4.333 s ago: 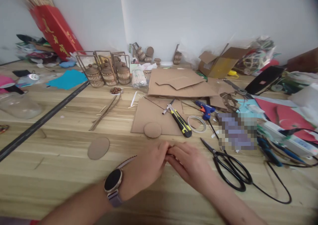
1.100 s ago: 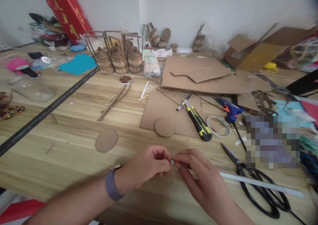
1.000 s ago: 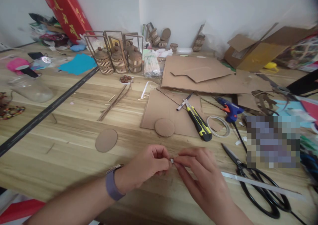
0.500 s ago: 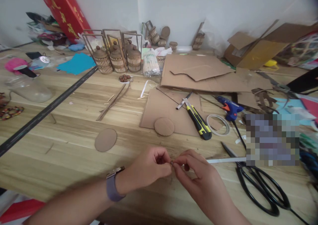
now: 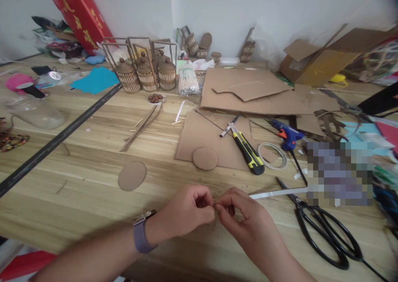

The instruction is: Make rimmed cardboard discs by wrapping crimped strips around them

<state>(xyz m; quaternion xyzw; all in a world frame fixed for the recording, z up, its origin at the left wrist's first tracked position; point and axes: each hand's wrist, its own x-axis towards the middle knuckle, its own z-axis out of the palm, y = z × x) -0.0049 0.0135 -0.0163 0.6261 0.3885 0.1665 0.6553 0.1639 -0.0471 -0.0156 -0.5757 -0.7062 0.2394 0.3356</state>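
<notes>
The head camera looks over a wooden table, with both hands meeting near its front edge. The left hand and right hand have their thumbs and index fingers closed narrowly on a small piece, mostly hidden between the fingertips, which almost touch. A thin white strip emerges from behind the right hand and runs rightward across the blades of the black-handled scissors; whether it joins the small piece cannot be told. A watch with a purple band is on the left wrist.

Beyond the hands, a cardboard disc overlaps the near edge of a flat cardboard sheet, and another disc lies apart to the left on the bare wood. A yellow-and-black utility knife rests diagonally on the sheet, its handle end just beside a tape roll. A blue glue gun lies farther right. Lidded miniature baskets with tall handles stand upright toward the back left, behind a small dish of brown beads.
</notes>
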